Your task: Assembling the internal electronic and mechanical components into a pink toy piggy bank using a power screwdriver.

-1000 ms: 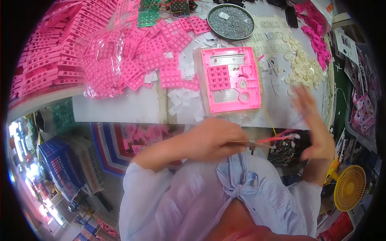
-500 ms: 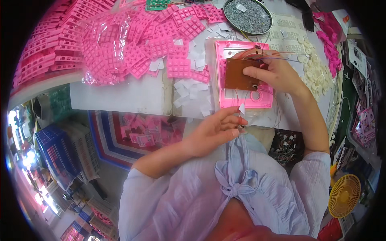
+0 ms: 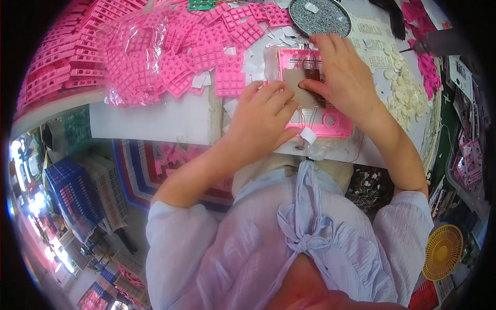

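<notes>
A flat brown circuit board (image 3: 295, 78) with thin wires lies at or just above a pink plastic casing (image 3: 341, 132) near the table's front edge. My right hand (image 3: 349, 77) holds the board from the right, its thumb on the board's face and its fingers reaching over the far edge among dark wires. My left hand (image 3: 263, 114) is at the left side of the casing, fingers bent and apart, tips at the board's left edge, thumb spread toward me. A white paper tag (image 3: 308, 136) hangs by the wires at the casing's near edge. My hands hide part of the casing.
Pink keypad pieces (image 3: 206, 59) heap at the left, some in a clear bag. A round tray of small metal screws (image 3: 323, 20) stands behind the casing. Small cream parts (image 3: 405, 98) lie at the right. A dark powered screwdriver (image 3: 439, 43) hangs at the far right.
My left hand has risen from the wires near my lap to the board's left edge. The board has tipped down toward the casing. The screwdriver has come into view.
</notes>
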`<state>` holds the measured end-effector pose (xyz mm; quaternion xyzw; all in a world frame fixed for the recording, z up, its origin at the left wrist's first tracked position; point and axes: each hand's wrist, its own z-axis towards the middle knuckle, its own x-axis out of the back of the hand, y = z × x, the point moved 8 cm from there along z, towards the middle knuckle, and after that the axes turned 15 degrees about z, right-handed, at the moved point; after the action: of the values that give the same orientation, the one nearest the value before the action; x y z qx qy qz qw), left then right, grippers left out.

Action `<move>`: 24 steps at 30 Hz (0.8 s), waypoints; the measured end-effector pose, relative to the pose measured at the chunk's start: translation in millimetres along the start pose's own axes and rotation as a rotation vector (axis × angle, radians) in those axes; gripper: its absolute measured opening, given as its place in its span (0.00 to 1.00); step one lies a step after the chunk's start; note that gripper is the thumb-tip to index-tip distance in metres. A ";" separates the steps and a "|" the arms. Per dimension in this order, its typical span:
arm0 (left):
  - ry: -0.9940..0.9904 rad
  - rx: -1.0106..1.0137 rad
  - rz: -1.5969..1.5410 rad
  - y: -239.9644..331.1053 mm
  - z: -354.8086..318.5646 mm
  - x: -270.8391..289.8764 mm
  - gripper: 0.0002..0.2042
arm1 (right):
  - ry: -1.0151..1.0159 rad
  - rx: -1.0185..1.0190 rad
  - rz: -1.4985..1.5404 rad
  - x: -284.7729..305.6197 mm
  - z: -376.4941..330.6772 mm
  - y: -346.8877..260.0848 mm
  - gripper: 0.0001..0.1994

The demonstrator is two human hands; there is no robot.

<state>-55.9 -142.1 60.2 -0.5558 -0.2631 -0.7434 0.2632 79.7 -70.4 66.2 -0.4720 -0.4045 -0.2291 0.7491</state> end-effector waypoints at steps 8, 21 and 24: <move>-0.115 -0.069 0.051 3.4 4.6 -16.2 0.29 | -0.101 0.211 0.037 -18.7 -58.2 -26.8 0.26; -0.390 -0.083 -0.241 -23.4 59.6 -6.8 0.14 | 0.951 0.042 0.509 175.5 -45.8 73.0 0.12; 0.130 -0.003 -0.305 -77.3 142.3 -0.5 0.11 | 1.125 0.159 1.241 210.7 4.6 111.2 0.20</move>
<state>-10.8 11.2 86.8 -0.4605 -0.3257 -0.8095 0.1631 278.2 -8.1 182.4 -0.3700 0.3471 0.0525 0.8602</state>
